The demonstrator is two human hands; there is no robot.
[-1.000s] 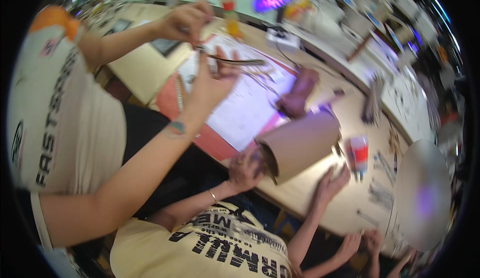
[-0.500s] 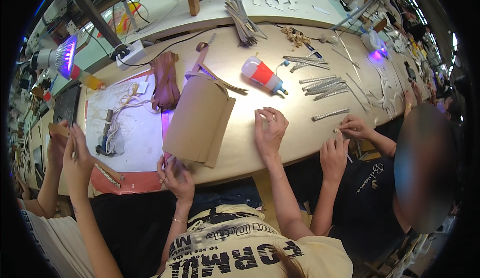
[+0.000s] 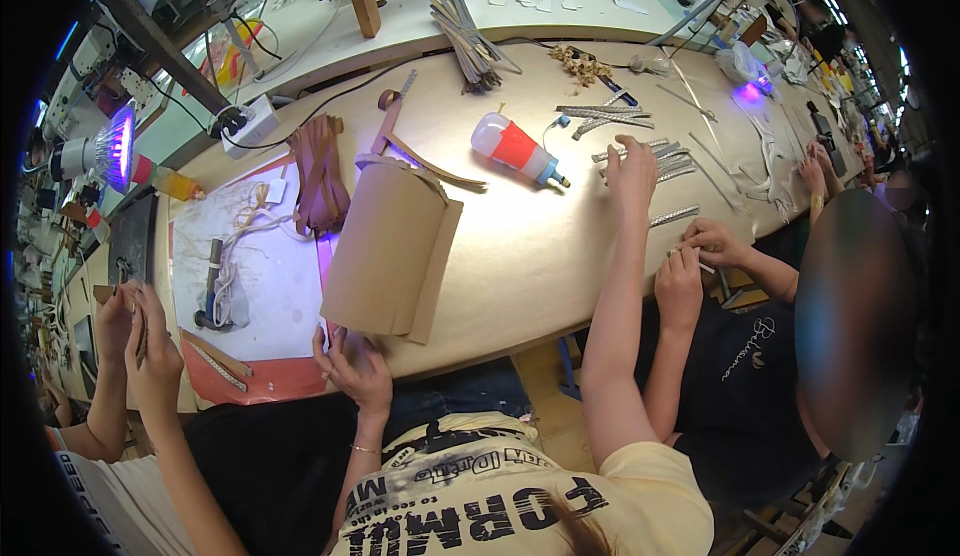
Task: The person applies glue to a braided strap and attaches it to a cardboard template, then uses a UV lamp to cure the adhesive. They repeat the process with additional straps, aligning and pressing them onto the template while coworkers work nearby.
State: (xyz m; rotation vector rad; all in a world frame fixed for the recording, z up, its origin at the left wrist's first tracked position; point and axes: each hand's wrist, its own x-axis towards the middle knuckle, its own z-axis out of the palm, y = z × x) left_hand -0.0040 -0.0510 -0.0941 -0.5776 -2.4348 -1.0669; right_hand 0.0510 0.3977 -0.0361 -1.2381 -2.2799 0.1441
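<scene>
My right hand (image 3: 632, 178) reaches out over a group of silver braided strips (image 3: 672, 164), its fingers stretched forward and partly covering them. I see nothing held in it. At the table's front edge, my left hand (image 3: 357, 374) rests with loosely bent, parted fingers, just below a brown cardboard sheet (image 3: 385, 256) folded over into a curve. That hand looks bare. Between the cardboard and my right hand lies a squeeze bottle (image 3: 518, 149) with a red label and blue nozzle. Another silver strip (image 3: 674, 216) lies nearer the edge, partly behind my right forearm.
At right, a co-worker's hands (image 3: 690, 261) hold a small pale piece; another co-worker's hands (image 3: 140, 331) hold a brown piece at left. Brown strips (image 3: 320, 176), a hammer-like tool (image 3: 213, 281) and a lit lamp (image 3: 115, 148) stand or lie leftward. Grey strips (image 3: 470, 41) lie behind.
My right hand has moved right and away from me, from the bare tabletop to the silver strips. My left hand stays by the table edge. The view has shifted slightly.
</scene>
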